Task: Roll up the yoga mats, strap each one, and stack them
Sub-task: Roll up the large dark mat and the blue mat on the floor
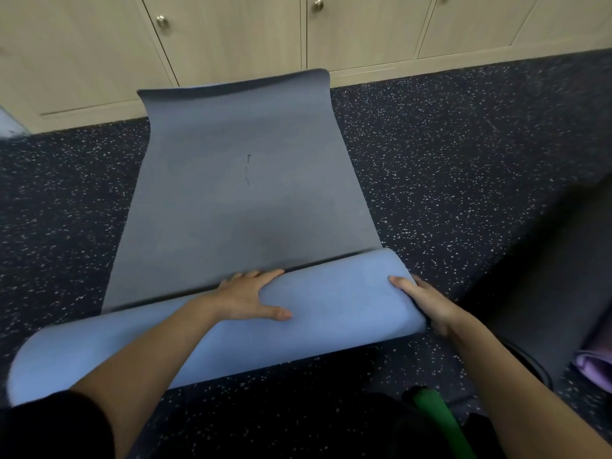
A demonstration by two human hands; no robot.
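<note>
— The hands?
— The left hand (251, 294) lies flat, fingers spread, on the half-rolled blue foam yoga mat (334, 313). The right hand (427, 303), fingers straight, presses the roll's right end.
— Around it?
— Dark speckled rubber floor (447, 154), with pale wooden cabinets (231, 38) beyond. A dark grey mat (546, 276) lies to the right.

No readable text, mark (248, 169) on mat (205, 210) illegible

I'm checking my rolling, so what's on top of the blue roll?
The left hand lies flat on the roll near its middle; the right hand rests at its right end. The roll's surface beneath both hands is covered, so it cannot be seen.
</note>
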